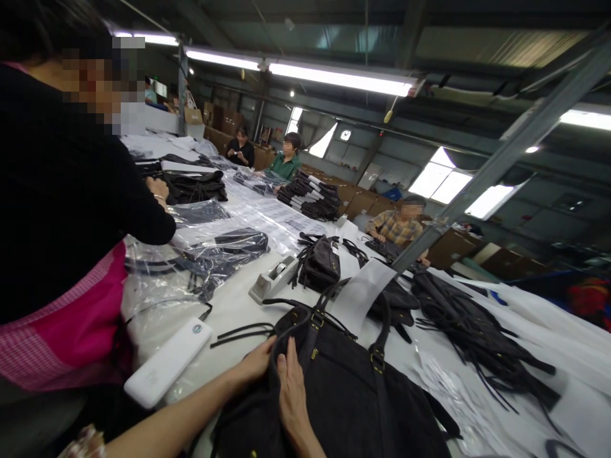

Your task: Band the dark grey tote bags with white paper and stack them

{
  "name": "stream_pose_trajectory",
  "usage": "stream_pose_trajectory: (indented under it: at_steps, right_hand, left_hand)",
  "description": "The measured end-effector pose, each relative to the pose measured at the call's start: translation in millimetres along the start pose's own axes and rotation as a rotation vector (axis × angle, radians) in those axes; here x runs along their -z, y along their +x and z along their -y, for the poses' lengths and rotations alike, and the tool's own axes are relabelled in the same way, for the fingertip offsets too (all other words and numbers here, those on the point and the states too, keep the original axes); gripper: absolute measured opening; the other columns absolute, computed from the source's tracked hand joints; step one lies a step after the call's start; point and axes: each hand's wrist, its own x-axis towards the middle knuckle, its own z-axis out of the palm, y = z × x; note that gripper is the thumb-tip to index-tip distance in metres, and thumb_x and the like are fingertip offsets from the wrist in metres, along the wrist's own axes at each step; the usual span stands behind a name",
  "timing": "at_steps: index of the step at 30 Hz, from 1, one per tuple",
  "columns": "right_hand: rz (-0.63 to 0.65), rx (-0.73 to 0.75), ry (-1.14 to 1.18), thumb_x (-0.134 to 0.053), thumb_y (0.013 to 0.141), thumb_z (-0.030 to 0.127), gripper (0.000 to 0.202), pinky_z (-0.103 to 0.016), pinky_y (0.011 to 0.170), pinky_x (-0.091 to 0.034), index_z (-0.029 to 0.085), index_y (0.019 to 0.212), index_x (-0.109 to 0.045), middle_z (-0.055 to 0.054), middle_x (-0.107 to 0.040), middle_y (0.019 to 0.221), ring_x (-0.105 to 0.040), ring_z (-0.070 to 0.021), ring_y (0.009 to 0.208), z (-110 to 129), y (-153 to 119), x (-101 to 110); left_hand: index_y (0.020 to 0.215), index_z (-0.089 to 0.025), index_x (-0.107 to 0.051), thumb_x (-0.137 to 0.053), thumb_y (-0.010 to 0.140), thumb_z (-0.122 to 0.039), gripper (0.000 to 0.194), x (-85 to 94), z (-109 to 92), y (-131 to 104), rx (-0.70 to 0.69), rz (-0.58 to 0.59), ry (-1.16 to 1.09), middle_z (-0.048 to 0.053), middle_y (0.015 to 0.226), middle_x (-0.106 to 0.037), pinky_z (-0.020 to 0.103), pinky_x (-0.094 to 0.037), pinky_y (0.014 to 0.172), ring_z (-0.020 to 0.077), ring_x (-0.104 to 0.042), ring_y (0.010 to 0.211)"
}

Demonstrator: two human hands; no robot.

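Observation:
A large black handbag (334, 394) with two handles and brass-coloured rings lies on the white table in front of me. My left hand (259, 360) is at the bag's left edge, its fingertips hidden behind the raised fold, so its grip cannot be made out. Flat against the bag's side near that fold rests my right hand (292, 388), fingers stretched out and pointing away from me. A white power bank (168, 362) with a cable lies left of my forearm. Beyond the bag stands a grey tape dispenser (273, 278).
At the left, a person in black (71, 178) leans over the table. Plastic-wrapped bags (229, 251) lie ahead, with a stack of dark bags (309, 196) behind. More black bags (468, 324) lie right, near a slanted metal post (501, 172). Other people sit farther back.

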Motion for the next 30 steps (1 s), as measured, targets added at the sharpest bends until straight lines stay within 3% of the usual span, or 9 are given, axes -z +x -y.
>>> stream_pose_trajectory:
  at_steps: [2,5,9,12,15,19,22,25,30]
  right_hand:
    - [0.002,0.042,-0.052,-0.025,0.093,0.048,0.062,-0.040,0.114,-0.021,0.014,0.145,-0.029,-0.008,-0.029,0.149,-0.026,-0.0209,0.138,-1,-2,-5]
    - [0.050,0.085,-0.203,-0.025,0.094,0.046,0.062,-0.041,0.113,-0.020,0.012,0.145,-0.025,-0.009,-0.023,0.151,-0.022,-0.0215,0.139,-4,-3,-8]
    - [0.138,0.066,-0.502,-0.028,0.094,0.044,0.060,-0.045,0.113,-0.019,0.014,0.146,-0.024,-0.010,-0.016,0.153,-0.017,-0.0250,0.140,-6,-3,-14]
    - [0.151,0.075,-0.621,-0.028,0.095,0.043,0.058,-0.045,0.111,-0.021,0.018,0.147,-0.020,-0.009,-0.015,0.153,-0.017,-0.0258,0.140,-5,-3,-17]
    - [0.153,0.103,-0.675,-0.027,0.096,0.044,0.058,-0.045,0.111,-0.022,0.020,0.147,-0.016,-0.008,-0.014,0.153,-0.017,-0.0261,0.140,-5,-3,-18]
    - [0.167,0.103,-0.710,-0.025,0.096,0.046,0.058,-0.045,0.110,-0.022,0.021,0.147,-0.015,-0.008,-0.015,0.153,-0.020,-0.0263,0.140,-7,-2,-19]
    - [0.161,0.114,-0.746,-0.029,0.095,0.047,0.057,-0.050,0.109,-0.022,0.022,0.146,-0.021,-0.011,-0.019,0.152,-0.022,-0.0302,0.138,-10,2,-23]
    - [0.177,0.124,-0.787,-0.029,0.095,0.047,0.056,-0.055,0.107,-0.022,0.024,0.146,-0.023,-0.011,-0.022,0.152,-0.023,-0.0335,0.138,-12,5,-27]
    - [0.168,0.153,-0.772,-0.029,0.096,0.045,0.055,-0.055,0.107,-0.020,0.025,0.146,-0.022,-0.010,-0.020,0.152,-0.021,-0.0334,0.138,-11,2,-24]
  left_hand:
    - [0.120,-0.025,-0.048,-0.054,0.079,-0.048,0.047,4.4,-10,12,0.146,-0.079,-0.175,0.003,0.104,-0.065,0.033,-0.045,0.088,0.0182,-0.061,0.087]
    - [0.116,-0.026,-0.042,-0.047,0.082,-0.054,0.044,15.4,-26,20,0.297,-0.173,-0.272,0.000,0.095,-0.061,0.026,-0.047,0.066,0.0119,-0.060,0.067]
    - [0.104,-0.020,-0.046,-0.053,0.079,-0.058,0.045,26.2,-42,-15,0.380,-0.185,-0.235,0.000,0.084,-0.059,0.023,-0.043,0.061,0.0106,-0.058,0.062]
    - [0.101,-0.018,-0.052,-0.049,0.077,-0.068,0.055,22.7,-54,-60,0.410,-0.117,0.022,0.003,0.086,-0.062,0.025,-0.043,0.064,0.0150,-0.058,0.073]
    - [0.098,-0.019,-0.057,-0.047,0.077,-0.068,0.054,14.8,-61,-87,0.287,-0.076,0.434,0.001,0.076,-0.062,0.025,-0.039,0.060,0.0165,-0.055,0.070]
    - [0.081,-0.020,-0.063,-0.038,0.085,-0.058,0.046,14.9,-51,-94,0.173,0.048,0.632,0.001,0.081,-0.065,0.028,-0.039,0.072,0.0191,-0.057,0.079]
    - [0.085,-0.021,-0.064,-0.034,0.087,-0.055,0.045,21.9,-33,-92,0.237,0.058,0.551,0.001,0.089,-0.066,0.029,-0.039,0.081,0.0208,-0.057,0.089]
    - [0.081,-0.020,-0.063,-0.043,0.083,-0.054,0.039,26.3,-21,-90,0.237,0.066,0.520,0.001,0.087,-0.065,0.029,-0.039,0.080,0.0208,-0.056,0.087]
    - [0.082,-0.017,-0.062,-0.048,0.081,-0.057,0.043,19.0,-25,-95,0.271,0.107,0.283,0.000,0.079,-0.064,0.028,-0.040,0.075,0.0179,-0.054,0.077]
